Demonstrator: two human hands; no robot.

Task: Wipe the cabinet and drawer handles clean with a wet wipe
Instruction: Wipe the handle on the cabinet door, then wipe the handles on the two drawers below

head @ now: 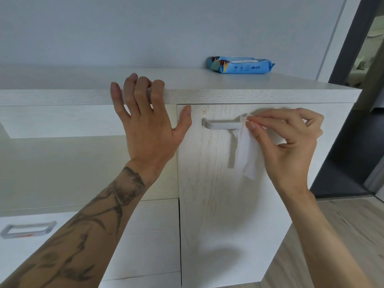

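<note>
A silver bar handle [220, 124] runs across the top of a white cabinet door [218, 204]. My right hand [291, 142] pinches a white wet wipe [247, 154] against the handle's right end, and the wipe hangs down below my fingers. My left hand [145, 121] lies flat on the cabinet front, its fingertips hooked over the top edge, just left of the door. A second silver handle [27, 229] sits on a drawer at the lower left.
A blue pack of wet wipes [241, 65] lies on the cabinet top [187, 80] at the back right. A dark doorway [353, 121] opens to the right of the cabinet, above wooden floor [342, 235].
</note>
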